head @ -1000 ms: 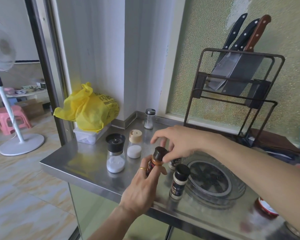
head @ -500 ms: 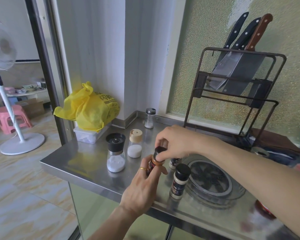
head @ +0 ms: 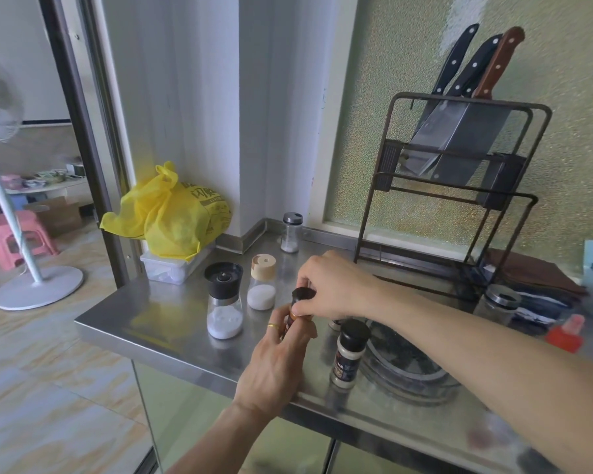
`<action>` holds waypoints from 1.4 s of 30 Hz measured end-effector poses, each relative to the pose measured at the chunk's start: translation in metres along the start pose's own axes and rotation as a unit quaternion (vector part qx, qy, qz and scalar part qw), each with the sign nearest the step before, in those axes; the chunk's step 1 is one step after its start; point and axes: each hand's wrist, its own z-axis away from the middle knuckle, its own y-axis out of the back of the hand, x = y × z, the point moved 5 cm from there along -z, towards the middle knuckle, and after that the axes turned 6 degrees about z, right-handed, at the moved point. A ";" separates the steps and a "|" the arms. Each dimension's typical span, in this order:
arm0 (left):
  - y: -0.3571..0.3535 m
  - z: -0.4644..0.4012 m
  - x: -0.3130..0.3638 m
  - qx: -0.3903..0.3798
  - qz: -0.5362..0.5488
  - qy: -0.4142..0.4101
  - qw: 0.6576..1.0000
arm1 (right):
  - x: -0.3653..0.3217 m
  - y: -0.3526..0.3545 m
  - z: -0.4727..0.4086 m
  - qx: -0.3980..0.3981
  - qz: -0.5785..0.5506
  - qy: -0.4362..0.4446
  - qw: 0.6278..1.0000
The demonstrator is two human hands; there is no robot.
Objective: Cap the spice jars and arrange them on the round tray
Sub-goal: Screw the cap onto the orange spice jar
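My left hand (head: 277, 364) grips a small dark spice jar (head: 292, 319) above the steel counter. My right hand (head: 329, 285) curls its fingers round that jar's dark cap (head: 302, 294), on top of the jar. A capped black-lidded spice jar (head: 349, 357) stands just right of my left hand, beside the round tray (head: 408, 371). Another small jar (head: 336, 323) peeks out behind it, mostly hidden by my right arm. To the left stand a black-topped grinder (head: 224, 299) and a jar with a tan lid (head: 262, 281). A silver-capped shaker (head: 291, 232) stands at the back.
A knife rack (head: 459, 200) with several knives stands at the back right. A yellow bag (head: 172, 213) lies on a plastic box (head: 172, 268) at the left corner. A glass jar (head: 498, 302) and a red bottle (head: 565, 335) sit at the right. The counter edge (head: 185, 366) runs near me.
My right hand has closed down onto the cap of the jar held in my left hand; its fingers were spread above it a second ago. The left hand has stayed put.
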 end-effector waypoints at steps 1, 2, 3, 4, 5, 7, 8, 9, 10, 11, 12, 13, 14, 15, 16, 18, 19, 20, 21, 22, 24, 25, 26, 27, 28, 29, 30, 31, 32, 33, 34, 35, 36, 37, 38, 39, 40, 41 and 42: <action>0.001 -0.001 0.001 0.009 0.006 0.003 1.000 | -0.002 -0.001 0.000 0.008 0.005 -0.001 1.000; 0.002 -0.001 0.002 0.017 0.011 0.004 1.000 | -0.003 -0.002 0.000 0.016 0.012 -0.001 1.000; 0.003 -0.001 0.001 0.025 0.020 0.008 0.999 | -0.003 -0.004 0.001 0.021 0.019 -0.001 1.000; 0.003 -0.001 0.000 0.031 0.031 0.018 0.999 | -0.003 -0.007 0.002 0.023 0.024 -0.005 0.999; 0.002 -0.001 -0.003 0.034 0.037 0.035 0.998 | -0.002 -0.010 0.004 0.023 0.022 -0.011 0.999; 0.001 -0.002 -0.010 0.038 0.049 0.081 0.995 | 0.003 -0.016 0.007 0.015 -0.013 -0.035 0.999; 0.001 -0.003 -0.014 0.042 0.067 0.106 0.991 | 0.007 -0.018 0.009 0.007 -0.046 -0.051 0.998; 0.002 -0.003 -0.017 0.045 0.090 0.127 0.987 | 0.011 -0.019 0.010 -0.005 -0.083 -0.065 0.994; 0.003 -0.003 -0.018 0.048 0.114 0.138 0.983 | 0.015 -0.020 0.012 -0.020 -0.122 -0.076 0.989; 0.004 -0.004 -0.020 0.050 0.140 0.143 0.979 | 0.019 -0.022 0.014 -0.035 -0.162 -0.084 0.982; 0.005 -0.004 -0.020 0.049 0.174 0.147 0.972 | 0.023 -0.023 0.015 -0.043 -0.202 -0.092 0.974; 0.006 -0.006 -0.020 0.046 0.223 0.154 0.962 | 0.027 -0.023 0.016 -0.042 -0.237 -0.100 0.965; 0.007 -0.007 -0.020 0.043 0.284 0.163 0.944 | 0.032 -0.023 0.017 -0.036 -0.269 -0.106 0.957; 0.007 -0.008 -0.020 0.044 0.354 0.176 0.917 | 0.036 -0.022 0.019 -0.032 -0.297 -0.106 0.949; 0.008 -0.010 -0.019 0.044 0.417 0.188 0.888 | 0.038 -0.019 0.020 -0.026 -0.318 -0.101 0.942; 0.012 -0.013 -0.014 0.045 0.487 0.196 0.850 | 0.043 -0.013 0.024 -0.011 -0.351 -0.094 0.932; 0.014 -0.015 -0.011 0.039 0.502 0.196 0.841 | 0.045 -0.010 0.026 -0.003 -0.368 -0.093 0.925; 0.015 -0.017 -0.008 0.030 0.513 0.196 0.835 | 0.046 -0.007 0.028 0.005 -0.384 -0.092 0.919; 0.016 -0.020 -0.006 0.022 0.524 0.198 0.828 | 0.048 -0.005 0.029 0.013 -0.397 -0.091 0.913; 0.016 -0.021 -0.004 0.017 0.539 0.202 0.818 | 0.049 -0.003 0.030 0.019 -0.406 -0.091 0.909; 0.016 -0.024 -0.002 0.013 0.564 0.212 0.798 | 0.052 -0.002 0.030 0.026 -0.418 -0.094 0.903; 0.016 -0.026 -0.002 0.013 0.574 0.215 0.790 | 0.053 -0.001 0.030 0.030 -0.421 -0.094 0.901; 0.015 -0.027 -0.001 0.011 0.582 0.215 0.784 | 0.054 -0.001 0.031 0.036 -0.423 -0.095 0.901; 0.015 -0.027 0.000 0.009 0.587 0.212 0.781 | 0.055 0.000 0.031 0.045 -0.423 -0.095 0.900; 0.014 -0.027 0.001 0.006 0.588 0.207 0.782 | 0.055 0.001 0.031 0.055 -0.423 -0.095 0.899; 0.014 -0.027 0.002 0.004 0.583 0.200 0.787 | 0.056 0.002 0.031 0.065 -0.421 -0.096 0.900; 0.014 -0.026 0.002 0.006 0.569 0.194 0.799 | 0.055 0.002 0.031 0.075 -0.411 -0.096 0.903; 0.014 -0.026 0.000 0.015 0.545 0.191 0.816 | 0.055 0.003 0.031 0.082 -0.385 -0.094 0.914; 0.014 -0.024 -0.002 0.029 0.515 0.189 0.836 | 0.053 0.003 0.031 0.087 -0.343 -0.091 0.931; 0.014 -0.023 -0.005 0.046 0.485 0.191 0.852 | 0.051 0.003 0.032 0.088 -0.295 -0.088 0.947; 0.014 -0.021 -0.009 0.063 0.462 0.198 0.862 | 0.047 0.002 0.034 0.086 -0.257 -0.085 0.959; 0.013 -0.018 -0.013 0.078 0.441 0.206 0.870 | 0.043 0.001 0.037 0.082 -0.240 -0.082 0.964; 0.012 -0.017 -0.016 0.086 0.414 0.213 0.881 | 0.040 -0.001 0.039 0.077 -0.236 -0.078 0.966; 0.010 -0.016 -0.019 0.088 0.381 0.221 0.894 | 0.037 -0.002 0.042 0.076 -0.230 -0.076 0.967; 0.009 -0.015 -0.022 0.081 0.347 0.229 0.906 | 0.034 -0.004 0.044 0.078 -0.216 -0.075 0.970; 0.008 -0.013 -0.023 0.072 0.317 0.234 0.916 | 0.032 -0.005 0.046 0.080 -0.197 -0.073 0.974; 0.007 -0.013 -0.023 0.063 0.290 0.238 0.925 | 0.031 -0.007 0.047 0.078 -0.183 -0.071 0.977; 0.008 -0.012 -0.021 0.055 0.266 0.239 0.932 | 0.029 -0.009 0.048 0.073 -0.176 -0.070 0.979; 0.010 -0.012 -0.019 0.049 0.241 0.238 0.940 | 0.028 -0.010 0.049 0.066 -0.175 -0.069 0.980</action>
